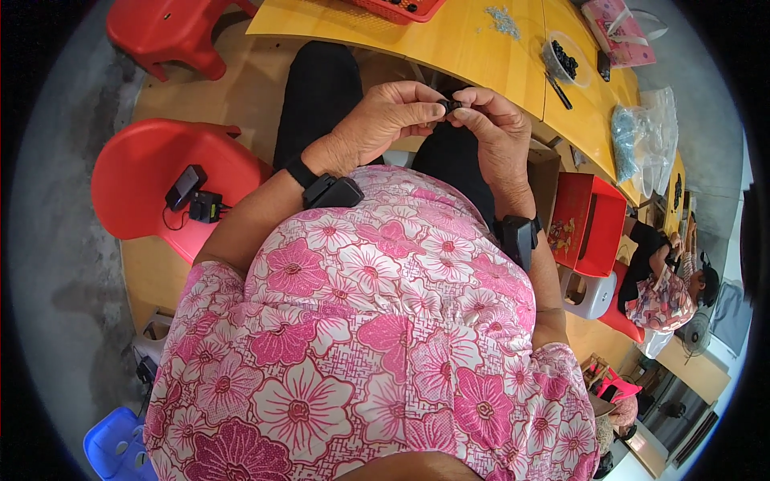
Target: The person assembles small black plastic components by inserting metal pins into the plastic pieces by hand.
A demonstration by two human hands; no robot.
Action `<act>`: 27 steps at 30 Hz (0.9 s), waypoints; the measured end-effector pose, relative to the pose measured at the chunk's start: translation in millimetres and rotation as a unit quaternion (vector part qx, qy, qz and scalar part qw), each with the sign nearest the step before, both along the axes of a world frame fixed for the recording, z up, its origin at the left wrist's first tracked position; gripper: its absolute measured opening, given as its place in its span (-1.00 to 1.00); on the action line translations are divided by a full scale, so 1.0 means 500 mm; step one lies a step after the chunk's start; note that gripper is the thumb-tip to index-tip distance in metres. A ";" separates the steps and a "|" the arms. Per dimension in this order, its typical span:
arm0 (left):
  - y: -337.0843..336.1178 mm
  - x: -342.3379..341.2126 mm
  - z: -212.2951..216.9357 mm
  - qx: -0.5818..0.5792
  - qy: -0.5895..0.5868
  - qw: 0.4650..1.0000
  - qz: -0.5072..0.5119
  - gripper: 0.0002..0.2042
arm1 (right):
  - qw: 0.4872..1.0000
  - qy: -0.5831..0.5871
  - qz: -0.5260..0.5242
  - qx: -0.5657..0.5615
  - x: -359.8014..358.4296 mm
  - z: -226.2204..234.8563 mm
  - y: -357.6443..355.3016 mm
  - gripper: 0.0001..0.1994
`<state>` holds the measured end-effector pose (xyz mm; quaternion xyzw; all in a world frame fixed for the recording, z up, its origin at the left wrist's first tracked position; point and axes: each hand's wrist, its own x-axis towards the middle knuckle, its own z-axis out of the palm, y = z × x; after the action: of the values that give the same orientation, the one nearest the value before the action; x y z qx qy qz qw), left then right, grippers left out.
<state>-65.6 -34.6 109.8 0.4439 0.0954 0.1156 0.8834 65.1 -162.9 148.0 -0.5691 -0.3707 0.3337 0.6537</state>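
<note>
A small black part [451, 105] sits pinched between the fingertips of both hands, held in the air above the lap and just short of the near edge of the counter [449, 40]. It is dark, rounded and looks like hard plastic; it is too small and too covered by fingers to tell its long axis or which way it faces. The left hand [383, 120] closes its grip on the part from the left, thumb and forefinger bent around it. The right hand [496, 128] closes on it from the right, fingers curled and knuckles up. Each wrist wears a black strap with a boxy black device.

The counter is smooth yellow wood with a curved edge. On it stand a clear plastic bowl [565, 60] of small black pieces, a scatter of pale grey bits [504, 20], a pink packet [618, 30] and a crinkled clear bag [646, 136]. A glossy red plastic stool [148, 172] on the left carries a phone [185, 187]. Another person [666, 284] sits at the far right.
</note>
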 end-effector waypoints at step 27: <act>0.000 0.001 -0.013 -0.002 0.002 1.000 0.013 -0.82 | 0.996 0.073 -0.035 0.024 -0.021 -0.029 0.007 -0.84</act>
<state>-64.9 -34.4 103.3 0.4409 0.1030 0.1258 0.8827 54.6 -159.5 133.7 -0.5404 -0.3091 0.3424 0.7037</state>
